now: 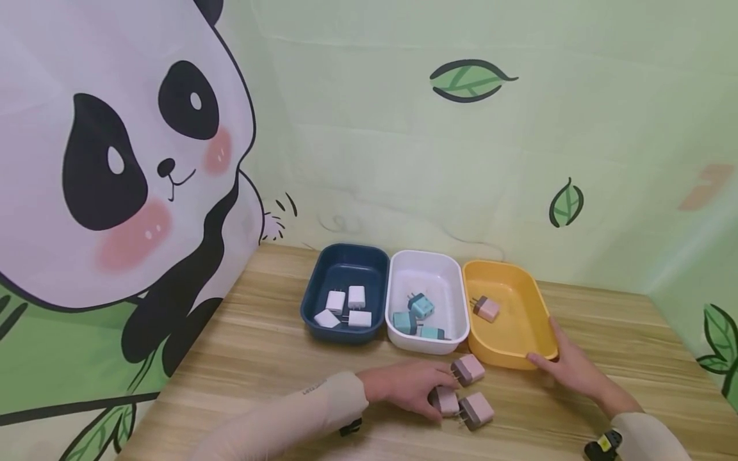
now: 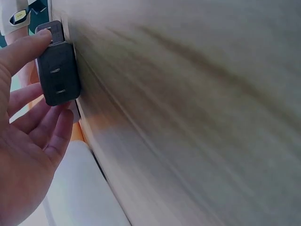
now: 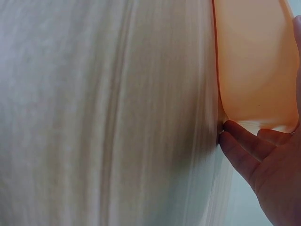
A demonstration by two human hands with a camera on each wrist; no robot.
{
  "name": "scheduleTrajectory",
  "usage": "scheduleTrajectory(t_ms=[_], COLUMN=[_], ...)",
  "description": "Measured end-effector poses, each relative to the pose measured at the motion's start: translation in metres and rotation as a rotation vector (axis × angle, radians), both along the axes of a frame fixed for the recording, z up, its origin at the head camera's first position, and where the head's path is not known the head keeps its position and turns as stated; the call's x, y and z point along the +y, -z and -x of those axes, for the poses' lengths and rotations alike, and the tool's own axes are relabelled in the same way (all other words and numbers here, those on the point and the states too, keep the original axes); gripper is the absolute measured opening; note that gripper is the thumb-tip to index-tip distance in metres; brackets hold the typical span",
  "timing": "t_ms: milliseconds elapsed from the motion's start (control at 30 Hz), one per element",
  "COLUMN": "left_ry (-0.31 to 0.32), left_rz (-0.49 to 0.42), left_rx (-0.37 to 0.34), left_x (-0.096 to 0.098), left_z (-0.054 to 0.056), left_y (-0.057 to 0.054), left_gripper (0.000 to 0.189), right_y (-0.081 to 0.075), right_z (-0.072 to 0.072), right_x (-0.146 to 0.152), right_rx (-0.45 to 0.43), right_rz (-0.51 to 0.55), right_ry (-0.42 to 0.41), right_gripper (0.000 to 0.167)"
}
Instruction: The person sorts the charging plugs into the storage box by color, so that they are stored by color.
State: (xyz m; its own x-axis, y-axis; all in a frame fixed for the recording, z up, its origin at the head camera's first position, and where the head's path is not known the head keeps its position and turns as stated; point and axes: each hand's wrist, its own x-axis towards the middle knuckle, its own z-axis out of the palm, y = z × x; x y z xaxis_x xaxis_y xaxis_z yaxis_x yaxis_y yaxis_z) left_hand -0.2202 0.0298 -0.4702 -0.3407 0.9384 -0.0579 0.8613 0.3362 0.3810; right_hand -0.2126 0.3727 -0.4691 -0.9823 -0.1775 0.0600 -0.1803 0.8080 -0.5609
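Note:
My left hand [image 1: 412,387] reaches over the wooden table and pinches a pink and grey plug-in charger [image 1: 445,401] between thumb and fingers. From the left wrist view, the charger's dark end [image 2: 59,77] faces the camera. Two similar chargers lie close by: one pink charger [image 1: 468,369] behind it, another pink charger [image 1: 477,410] to its right. My right hand [image 1: 573,368] holds the near right corner of a yellow bin [image 1: 510,355], thumb at the front rim and fingers along the outer right side. Inside that bin lies one pink charger [image 1: 487,308].
Left of the yellow bin stands a white bin [image 1: 426,346] with three teal chargers [image 1: 423,306]. A navy bin [image 1: 344,334] holding several white chargers [image 1: 356,296] stands farther left. The bins form a row near a printed cloth backdrop [image 1: 369,160].

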Motion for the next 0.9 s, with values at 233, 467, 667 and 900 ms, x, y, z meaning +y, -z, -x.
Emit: scheduleTrajectory(t_ms=[233, 467, 667, 900], left_ry=[-0.011, -0.030, -0.034, -0.061], left_rz=[0.048, 0.054, 0.016, -0.033], left_rx=[0.007, 0.042, -0.011, -0.024], left_x=[0.000, 0.001, -0.002, -0.002], left_z=[-0.002, -0.003, 0.000, 0.002], left_y=[-0.003, -0.002, -0.003, -0.016], left_gripper=[0.065, 0.054, 0.051, 0.048], right_y=[0.000, -0.001, -0.001, -0.002], right_z=[-0.001, -0.002, -0.002, -0.001], right_x=[0.000, -0.001, -0.001, 0.000], right_rx=[0.015, 0.000, -0.001, -0.010], right_rz=[-0.012, -0.015, -0.016, -0.026], right_ry=[-0.001, -0.001, -0.002, 0.010], right_gripper=[0.097, 0.098, 0.097, 0.099])
